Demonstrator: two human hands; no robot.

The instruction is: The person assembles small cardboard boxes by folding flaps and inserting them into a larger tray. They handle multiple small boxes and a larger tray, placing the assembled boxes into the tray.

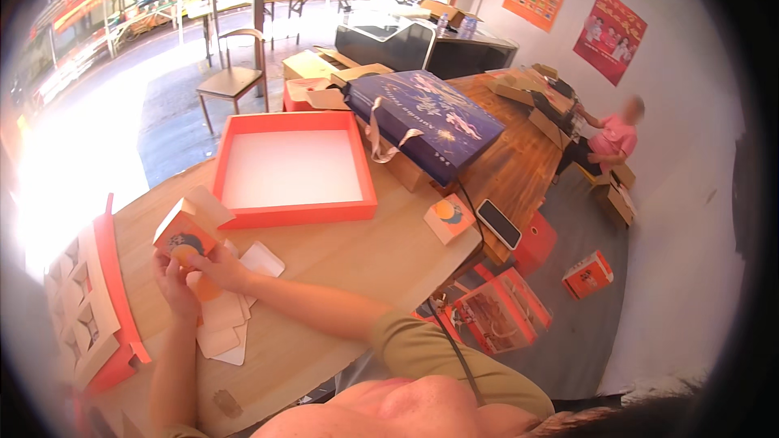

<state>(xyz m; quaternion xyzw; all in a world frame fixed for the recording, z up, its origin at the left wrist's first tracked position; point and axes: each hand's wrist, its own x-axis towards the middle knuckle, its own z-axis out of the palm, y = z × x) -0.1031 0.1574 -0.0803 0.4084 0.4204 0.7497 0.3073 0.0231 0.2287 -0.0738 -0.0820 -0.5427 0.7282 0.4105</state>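
Over the left part of the table, a small orange-and-white carton [188, 227] with its top flaps up is between my two hands. My left hand [170, 277] grips its lower left side, fingers wrapped round it. My right hand [225, 268] closes on its lower right side. Below them lie several flat, unfolded cartons [221, 339], partly hidden by my hands and right forearm. A large red open tray box [308, 214] with a white inside stands just beyond. At the far left is a red-edged tray with a cardboard divider [91, 349].
A dark blue gift box [442, 126] with ribbon handles rests on cartons beyond the tray. A small orange carton [449, 221], a phone [498, 224] and a black cable are at the right edge. Red boxes [499, 312] stand on the floor. A person [613, 142] sits by the wall.
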